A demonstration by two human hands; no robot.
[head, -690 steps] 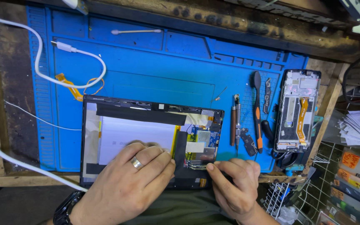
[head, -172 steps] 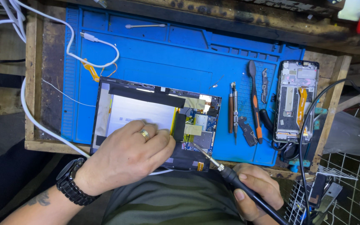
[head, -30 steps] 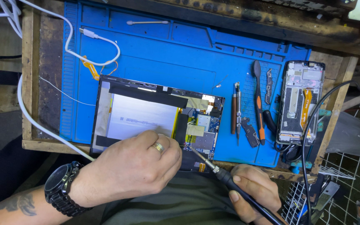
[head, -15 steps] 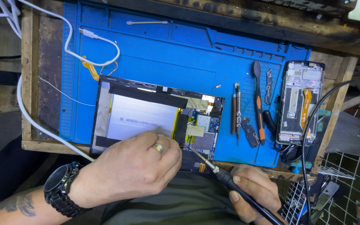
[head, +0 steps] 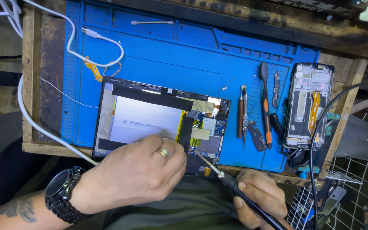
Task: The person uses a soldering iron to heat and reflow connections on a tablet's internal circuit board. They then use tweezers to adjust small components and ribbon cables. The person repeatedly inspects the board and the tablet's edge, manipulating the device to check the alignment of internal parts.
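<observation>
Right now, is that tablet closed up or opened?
Opened. The tablet lies on the blue mat with its back cover off: the silver battery and circuit board are exposed.

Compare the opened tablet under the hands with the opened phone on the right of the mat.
The tablet is far larger and lies lengthwise across the blue mat; the phone is small and stands lengthwise up and down at the mat's right edge. The left hand rests on the tablet and the right hand holds a soldering iron to its board; nothing touches the phone. Both lie open, insides showing.
</observation>
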